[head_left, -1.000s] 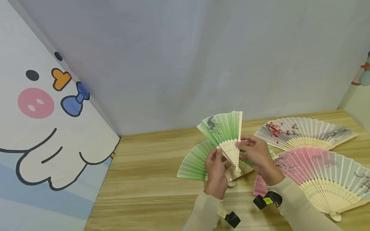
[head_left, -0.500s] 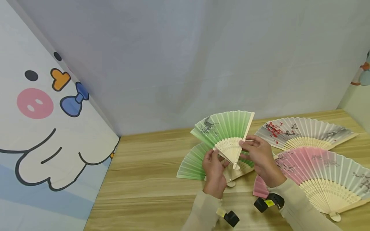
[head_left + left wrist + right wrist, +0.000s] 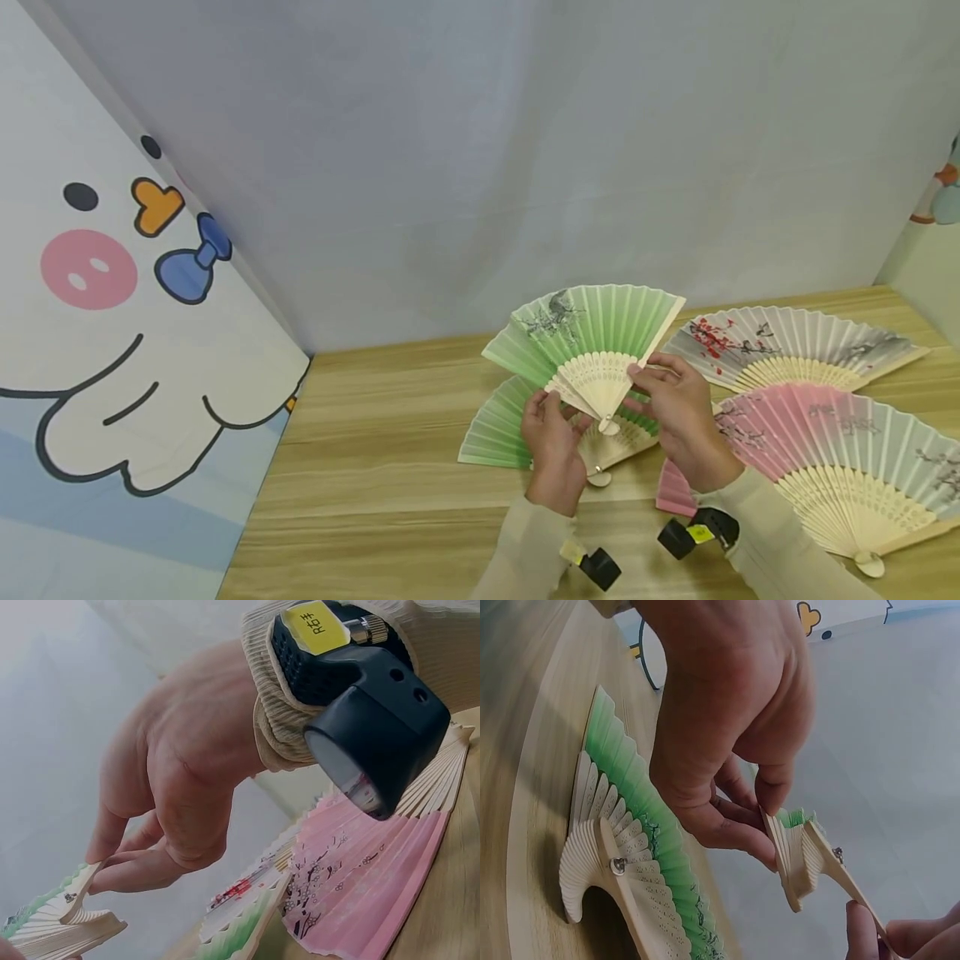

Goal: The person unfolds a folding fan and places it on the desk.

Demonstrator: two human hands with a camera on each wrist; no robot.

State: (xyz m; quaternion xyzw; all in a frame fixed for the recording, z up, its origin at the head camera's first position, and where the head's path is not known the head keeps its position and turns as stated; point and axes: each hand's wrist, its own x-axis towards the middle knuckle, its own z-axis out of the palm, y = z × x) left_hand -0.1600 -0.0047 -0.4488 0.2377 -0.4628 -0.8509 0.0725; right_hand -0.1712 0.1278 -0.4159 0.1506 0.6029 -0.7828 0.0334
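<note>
A green folding fan [image 3: 618, 321] with a dark tree print and pale pierced ribs is spread between my hands, above the table. My left hand [image 3: 555, 454] pinches its left ribs between thumb and fingers. With thumb and fingertips, my right hand [image 3: 678, 417] grips the right guard stick. The left wrist view shows my right hand [image 3: 176, 765] on the fan's stick; in the right wrist view my left hand [image 3: 731, 720] holds the stacked ribs [image 3: 791, 855]. A second open green fan [image 3: 495, 429] lies below, partly hidden by my hands.
On the right of the wooden table [image 3: 375, 442] lie an open pink and grey-green fan [image 3: 802, 425] and, behind it, an open white-grey fan [image 3: 795, 329] with red blossoms. A grey wall [image 3: 450, 167] stands behind, and a cartoon-printed panel [image 3: 247, 350] on the left.
The held green fan has spread from a narrow wedge to a wide arc. My right hand has moved slightly right with one guard stick, my left slightly left with the other edge.
</note>
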